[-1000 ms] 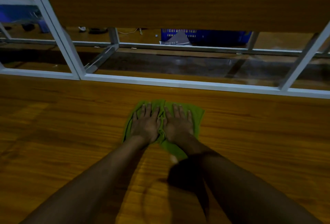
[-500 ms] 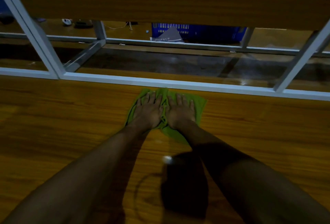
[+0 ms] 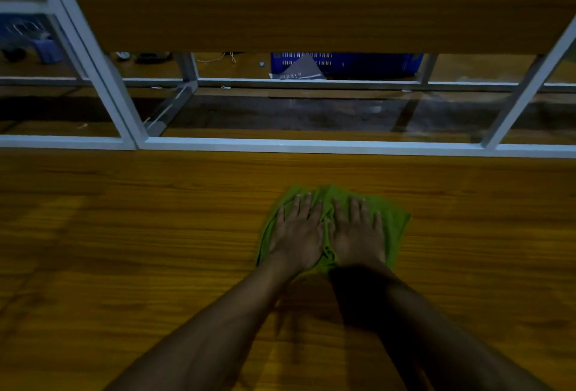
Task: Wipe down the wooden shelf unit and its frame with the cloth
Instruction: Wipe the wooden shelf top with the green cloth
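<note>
A green cloth (image 3: 393,222) lies flat on the wide wooden shelf board (image 3: 124,250). My left hand (image 3: 296,231) and my right hand (image 3: 357,231) press on it side by side, fingers straight and pointing away from me. The cloth sits a short way in front of the pale metal frame rail (image 3: 311,143) at the board's far edge. Another wooden board (image 3: 311,1) spans the top of the view, held by slanted frame posts (image 3: 93,60).
Beyond the rail the floor shows through the frame, with a blue crate (image 3: 358,63), a grey sheet (image 3: 299,71) leaning on it and small items at the left. A frame post (image 3: 530,88) rises at the right.
Both hands and the cloth have slid back toward me, away from the frame rail they nearly touched half a second ago, and a little to the right.
</note>
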`<state>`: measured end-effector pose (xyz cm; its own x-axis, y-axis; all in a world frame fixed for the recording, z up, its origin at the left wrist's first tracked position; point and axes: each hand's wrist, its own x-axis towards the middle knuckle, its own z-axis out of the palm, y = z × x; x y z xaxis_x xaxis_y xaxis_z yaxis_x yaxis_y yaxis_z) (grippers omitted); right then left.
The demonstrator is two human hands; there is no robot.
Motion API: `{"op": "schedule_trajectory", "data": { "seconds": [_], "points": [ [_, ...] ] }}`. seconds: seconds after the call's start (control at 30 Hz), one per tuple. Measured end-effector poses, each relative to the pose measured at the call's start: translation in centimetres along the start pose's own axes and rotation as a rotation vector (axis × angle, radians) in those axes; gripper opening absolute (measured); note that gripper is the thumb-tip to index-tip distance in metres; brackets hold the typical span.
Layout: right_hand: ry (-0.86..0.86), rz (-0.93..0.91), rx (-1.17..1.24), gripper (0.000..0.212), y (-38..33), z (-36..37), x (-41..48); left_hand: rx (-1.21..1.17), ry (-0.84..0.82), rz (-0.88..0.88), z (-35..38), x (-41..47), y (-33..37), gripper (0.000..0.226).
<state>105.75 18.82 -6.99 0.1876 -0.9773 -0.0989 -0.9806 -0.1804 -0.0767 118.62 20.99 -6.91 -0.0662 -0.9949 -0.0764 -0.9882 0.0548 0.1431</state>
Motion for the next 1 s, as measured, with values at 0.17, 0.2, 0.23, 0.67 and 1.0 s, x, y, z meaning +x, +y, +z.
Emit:
{"op": "schedule_trajectory", "data": {
  "seconds": [0.17, 0.2, 0.23, 0.67, 1.0],
  "points": [
    [-0.040, -0.077, -0.004, 0.058, -2.3, 0.1, -2.2, -0.028, 0.068, -0.068, 0.8, -4.0, -1.4, 0.060],
    [-0.035, -0.089, -0.002, 0.058, -2.4, 0.1, -2.1, -0.024, 0.083, -0.082, 0.8, -4.2, -1.5, 0.061],
    [-0.024, -0.098, -0.003, 0.058, -2.5, 0.2, -1.8, -0.027, 0.096, -0.091, 0.8, -4.1, -1.6, 0.060],
    [0.007, -0.330, -0.021, 0.055, -4.1, -0.4, 8.1, 0.038, 0.123, -0.176, -0.6, 4.3, -5.9, 0.055],
    [0.010, -0.300, 0.044, 0.056, -1.2, -1.1, 13.4, 0.049, 0.068, -0.244, -0.9, 10.6, -4.2, 0.058]
  ]
}}
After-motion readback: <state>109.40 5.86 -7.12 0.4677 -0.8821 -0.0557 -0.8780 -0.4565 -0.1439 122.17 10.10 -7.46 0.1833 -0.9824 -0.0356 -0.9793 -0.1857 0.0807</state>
